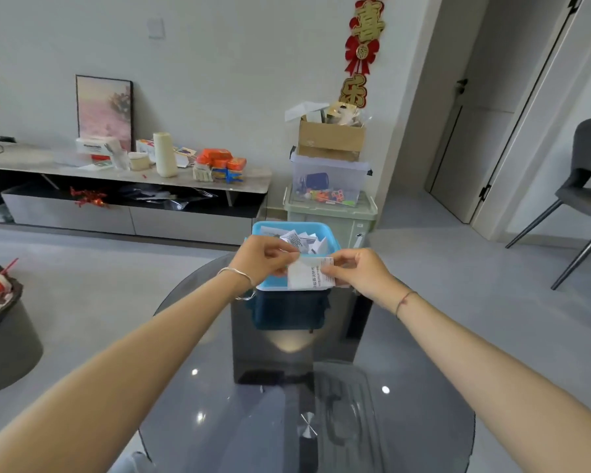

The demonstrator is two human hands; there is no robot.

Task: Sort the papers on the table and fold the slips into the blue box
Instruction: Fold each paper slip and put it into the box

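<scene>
A light blue box [296, 227] stands at the far edge of the round dark glass table [406, 387]. Several folded white slips [302, 240] lie inside it. Over the box's near rim, both my hands hold one white printed paper slip [307, 276]. My left hand [265, 256] pinches its upper left edge. My right hand [359, 271] pinches its upper right corner, where a small flap is turned over. The slip hides part of the box's front wall.
Behind the box stand stacked storage bins [328, 196] with a cardboard box [330, 138] on top. A low cabinet [123, 172] with clutter runs along the wall at left. A dark round stool [4, 322] is at left, a grey chair [587, 186] at right.
</scene>
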